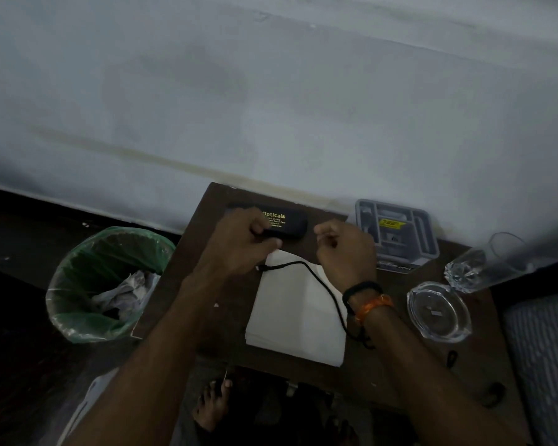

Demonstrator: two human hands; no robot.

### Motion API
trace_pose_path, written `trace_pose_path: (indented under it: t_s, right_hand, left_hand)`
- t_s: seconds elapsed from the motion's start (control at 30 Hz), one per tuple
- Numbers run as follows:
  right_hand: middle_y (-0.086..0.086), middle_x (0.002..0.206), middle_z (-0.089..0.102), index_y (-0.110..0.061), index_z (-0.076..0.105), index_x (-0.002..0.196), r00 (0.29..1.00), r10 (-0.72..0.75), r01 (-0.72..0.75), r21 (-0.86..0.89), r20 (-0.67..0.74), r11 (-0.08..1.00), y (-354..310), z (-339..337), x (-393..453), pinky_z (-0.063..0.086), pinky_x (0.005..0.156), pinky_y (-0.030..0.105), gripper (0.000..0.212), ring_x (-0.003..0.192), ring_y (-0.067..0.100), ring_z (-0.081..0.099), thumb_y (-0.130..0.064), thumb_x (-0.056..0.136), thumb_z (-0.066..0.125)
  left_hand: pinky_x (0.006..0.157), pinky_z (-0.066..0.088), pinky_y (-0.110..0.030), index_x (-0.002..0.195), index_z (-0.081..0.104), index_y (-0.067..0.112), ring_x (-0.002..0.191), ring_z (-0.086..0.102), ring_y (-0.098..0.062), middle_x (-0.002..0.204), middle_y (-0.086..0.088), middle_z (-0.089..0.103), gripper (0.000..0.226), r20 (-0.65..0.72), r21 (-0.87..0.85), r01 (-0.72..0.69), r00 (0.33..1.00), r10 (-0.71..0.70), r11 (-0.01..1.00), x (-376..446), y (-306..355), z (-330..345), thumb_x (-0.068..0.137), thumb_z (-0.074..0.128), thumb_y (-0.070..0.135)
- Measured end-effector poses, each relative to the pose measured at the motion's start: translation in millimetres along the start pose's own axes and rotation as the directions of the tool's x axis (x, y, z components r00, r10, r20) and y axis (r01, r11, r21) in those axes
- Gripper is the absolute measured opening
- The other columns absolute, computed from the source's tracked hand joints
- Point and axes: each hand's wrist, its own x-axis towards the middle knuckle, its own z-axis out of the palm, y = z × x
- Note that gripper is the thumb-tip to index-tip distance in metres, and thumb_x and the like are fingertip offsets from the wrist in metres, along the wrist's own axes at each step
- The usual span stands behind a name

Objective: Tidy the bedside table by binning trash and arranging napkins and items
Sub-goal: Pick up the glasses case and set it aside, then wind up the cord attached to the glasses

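The left hand [239,239] has its fingers curled round the near-left end of the black spectacle case [279,224], thumb along the near edge, so the case sticks out from the fingers toward 2 o'clock, at the far side of the bedside table [219,304], close to the wall. The right hand [342,249] is just beside the case's right end, at 3 o'clock from it, not touching; its fingers are bent loosely inward & hold nothing that I can see. A thin black cord [316,278] goes from below the left fingers across to the right wrist, which wears a black band & an orange band. Under both hands, toward 6 o'clock, lies the stack of white napkins [300,317], flat on the table. At 3 o'clock from the right hand stands a grey plastic packaging tray w/ a yellow label [397,236]; nearer, at 4 o'clock, a glass ashtray [438,312] & a drinking glass [484,265] on the table's right part. At 9 o'clock from the table, on the floor, is the bin w/ green liner [110,281], crumpled trash inside.
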Motion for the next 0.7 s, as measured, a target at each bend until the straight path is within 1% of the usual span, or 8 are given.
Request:
trace_pose_path:
  t_s: [0.07,0.13,0.23,0.37,0.43,0.53,0.6,0.7]
  right_hand:
    - [0.001,0.099,0.074,-0.014,0.075,0.095,0.992,-0.122,0.122,-0.052,0.015,0.991,2.9,-15.1,-8.4,0.055,0.085,0.033,0.024,0.091,0.017,0.067,0.000,0.085,0.058]
    - [0.003,0.099,0.074,-0.013,0.075,0.095,0.979,-0.202,0.204,-0.074,0.029,0.976,7.9,-27.9,-17.1,0.056,0.085,0.035,0.023,0.091,0.019,0.068,0.000,0.085,0.058]
    - [0.004,0.099,0.074,-0.013,0.075,0.098,0.968,-0.239,0.249,-0.146,0.080,0.958,20.3,-40.8,-31.8,0.054,0.086,0.032,0.022,0.093,0.020,0.067,-0.003,0.087,0.059]
    - [0.003,0.103,0.072,-0.015,0.074,0.103,0.962,-0.241,0.265,-0.235,0.127,0.935,39.4,-52.9,-49.1,0.052,0.089,0.037,0.019,0.097,0.022,0.066,-0.012,0.089,0.062]
    - [0.003,0.107,0.071,-0.016,0.073,0.106,0.960,-0.250,0.275,-0.249,0.130,0.928,44.8,-59.5,-54.4,0.051,0.091,0.037,0.018,0.100,0.022,0.065,-0.017,0.091,0.062]
    - [0.001,0.111,0.069,-0.019,0.068,0.117,0.955,-0.242,0.278,-0.229,0.174,0.933,38.7,-57.2,-47.5,0.049,0.090,0.033,0.029,0.102,0.019,0.062,-0.035,0.093,0.060]
    - [-0.001,0.110,0.066,-0.022,0.063,0.121,0.957,-0.215,0.253,-0.201,0.193,0.946,42.0,-71.0,-48.7,0.045,0.086,0.031,0.036,0.102,0.018,0.059,-0.045,0.093,0.056]
    - [-0.001,0.101,0.067,-0.020,0.061,0.112,0.929,-0.253,0.298,-0.143,0.269,0.944,38.5,-65.6,-46.0,0.043,0.082,0.031,0.025,0.098,0.022,0.058,-0.038,0.097,0.053]
  left_hand:
    - [0.084,0.049,-0.032,0.100,0.072,0.015,0.094,0.058,-0.014,0.097,0.000,0.066,0.037,0.202,0.123,-0.149,0.972,0.122,0.981,-2.5,11.7,9.7,0.075,0.081,0.040]
    - [0.093,0.043,-0.040,0.103,0.074,0.019,0.103,0.053,-0.017,0.105,0.001,0.065,0.039,0.311,0.286,-0.236,0.940,0.143,0.929,-2.7,21.1,19.1,0.078,0.075,0.048]
    - [0.100,0.037,-0.044,0.099,0.075,0.025,0.114,0.046,-0.023,0.115,0.000,0.058,0.028,0.323,0.405,-0.241,0.940,0.108,0.882,-4.7,32.8,30.6,0.082,0.071,0.047]
    - [0.103,0.034,-0.044,0.093,0.076,0.019,0.115,0.047,-0.028,0.115,-0.004,0.059,0.021,0.288,0.502,-0.234,0.953,0.095,0.832,-12.1,51.1,45.7,0.086,0.068,0.037]
    - [0.099,0.039,-0.042,0.087,0.076,0.016,0.105,0.055,-0.026,0.104,-0.004,0.064,0.021,0.256,0.420,-0.235,0.957,0.134,0.876,-13.7,57.9,45.8,0.087,0.067,0.035]
    - [0.081,0.051,-0.039,0.078,0.071,0.010,0.078,0.061,-0.018,0.078,-0.001,0.067,0.021,0.231,0.126,-0.260,0.946,0.226,0.957,-12.7,57.8,34.5,0.089,0.068,0.027]
    - [0.074,0.053,-0.043,0.078,0.068,0.010,0.074,0.062,-0.018,0.075,-0.002,0.067,0.018,0.257,0.007,-0.305,0.921,0.293,0.952,-15.7,78.7,36.9,0.091,0.065,0.023]
    - [0.071,0.056,-0.038,0.081,0.065,0.007,0.074,0.068,-0.021,0.075,-0.005,0.071,0.018,0.242,-0.319,-0.166,0.938,0.249,0.933,-16.2,81.6,29.6,0.094,0.062,0.018]
